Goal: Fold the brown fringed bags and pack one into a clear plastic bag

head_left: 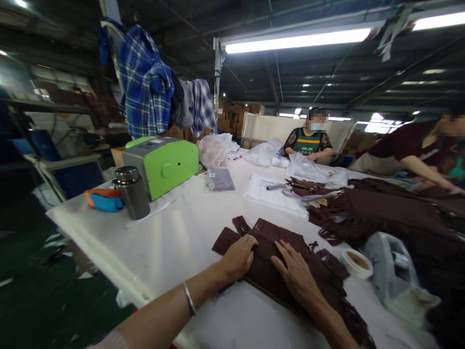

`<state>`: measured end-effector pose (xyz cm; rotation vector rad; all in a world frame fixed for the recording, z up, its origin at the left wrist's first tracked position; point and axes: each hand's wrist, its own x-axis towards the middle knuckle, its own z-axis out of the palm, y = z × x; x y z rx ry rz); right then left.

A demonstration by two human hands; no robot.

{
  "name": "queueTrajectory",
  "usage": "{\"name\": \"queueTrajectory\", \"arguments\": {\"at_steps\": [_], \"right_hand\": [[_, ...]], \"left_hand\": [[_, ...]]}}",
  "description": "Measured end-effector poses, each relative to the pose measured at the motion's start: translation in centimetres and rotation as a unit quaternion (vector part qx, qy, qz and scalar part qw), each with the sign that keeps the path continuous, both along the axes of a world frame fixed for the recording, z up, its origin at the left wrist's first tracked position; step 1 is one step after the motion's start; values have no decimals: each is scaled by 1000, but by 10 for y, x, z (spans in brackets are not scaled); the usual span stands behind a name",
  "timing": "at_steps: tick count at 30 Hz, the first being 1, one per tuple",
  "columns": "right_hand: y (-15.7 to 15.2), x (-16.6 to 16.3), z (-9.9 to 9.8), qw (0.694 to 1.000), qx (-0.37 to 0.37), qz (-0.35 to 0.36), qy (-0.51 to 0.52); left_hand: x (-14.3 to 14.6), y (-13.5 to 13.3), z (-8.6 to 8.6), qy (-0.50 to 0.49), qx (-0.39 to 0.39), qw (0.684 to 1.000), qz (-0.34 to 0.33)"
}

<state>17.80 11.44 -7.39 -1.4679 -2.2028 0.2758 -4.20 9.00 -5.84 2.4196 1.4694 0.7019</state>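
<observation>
the left hand curls on the brown cloth, grip unclear, while the right hand lies spread flat there, apparently steadying it.

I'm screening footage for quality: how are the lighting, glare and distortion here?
Head view: the tube light is blown out white; the tabletop carries a pale sheen; the floor sinks into shadow; the tape dispenser, near the edge, looks stretched; the left hand and right hand read clearly.
</observation>
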Motion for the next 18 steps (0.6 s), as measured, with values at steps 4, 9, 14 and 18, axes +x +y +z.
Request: {"name": "queueTrajectory", "arguments": {"at_steps": [4, 9, 14, 18], "right_hand": [[8, 16, 12, 1000, -16, 20, -2], [-1, -29, 35, 992, 2, 57, -112], [-5, -72, 47, 982, -6, 17, -186], [2, -77, 51, 975, -21, -1, -221]], "left_hand": [[-5, 3, 1, -12, 5, 1000, 10], [-4, 6, -1, -24, -1, 1000, 13], [-2, 3, -12, -63, -5, 997, 42], [-2, 2, -14, -89, -1, 995, 35]]}}
